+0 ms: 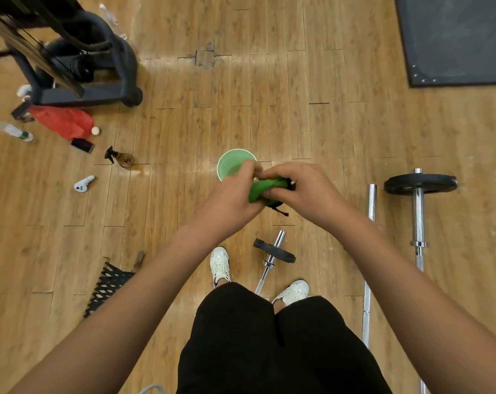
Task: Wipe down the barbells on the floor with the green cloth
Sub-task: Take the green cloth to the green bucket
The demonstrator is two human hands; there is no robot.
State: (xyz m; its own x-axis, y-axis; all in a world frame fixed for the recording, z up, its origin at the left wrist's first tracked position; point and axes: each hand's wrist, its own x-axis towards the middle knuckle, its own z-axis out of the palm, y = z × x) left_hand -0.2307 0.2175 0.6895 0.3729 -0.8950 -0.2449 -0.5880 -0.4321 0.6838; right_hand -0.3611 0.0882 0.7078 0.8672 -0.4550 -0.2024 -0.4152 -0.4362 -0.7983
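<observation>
**Cloth being readied; wiping not yet begun**

Left grip [232, 200] and right grip [303, 189] are both clenching the bunched cloth [265, 187] in mid-air, just in front of a green cup [229, 163]. The barbells [418, 211] are lying untouched on the floor [170, 194], so all the wiping is apparently remaining. Arm and legs are hiding the bars' near ends. A dark strap under the cloth is proving unidentifiable.

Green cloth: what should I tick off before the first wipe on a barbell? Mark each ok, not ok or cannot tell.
1. The left hand and right hand hold the green cloth: ok.
2. Cloth on a bar: not ok, it is in the air near the green bucket.
3. Cloth damp: cannot tell.
4. Nearest barbell, between the shoes, uncovered: ok.
5. Bare bar and plated barbell at right in view: ok.
</observation>
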